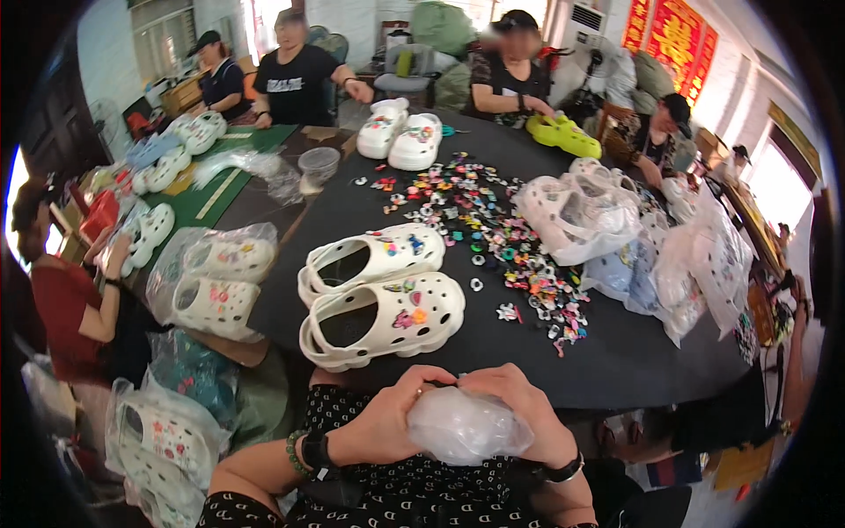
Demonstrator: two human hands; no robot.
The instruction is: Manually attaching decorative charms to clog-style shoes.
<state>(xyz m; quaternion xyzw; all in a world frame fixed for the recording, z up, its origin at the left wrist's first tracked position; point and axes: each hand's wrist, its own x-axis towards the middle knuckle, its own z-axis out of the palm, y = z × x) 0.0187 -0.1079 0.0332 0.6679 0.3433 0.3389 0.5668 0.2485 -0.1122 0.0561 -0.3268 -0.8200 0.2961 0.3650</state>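
Close to my body, at the black table's near edge, both hands grip a bunched, cloudy plastic bag (466, 426). My left hand (383, 424) is curled round one side of it, and my right hand (525, 407) closes on the other. Whether anything is inside the bag cannot be made out. Just beyond my hands stands a pair of white clogs, a near clog (396, 319) and a far clog (374, 256), side by side with toes to the right. Colourful charms are fixed on their tops.
Loose shoe charms (466, 198) spread over the black table (528, 374). Bagged clogs (581, 211) pile up at the right, and another bagged pair (224, 273) lies left. White clogs (416, 141) stand at the back. A co-worker across handles a yellow-green clog (563, 135); several others work around.
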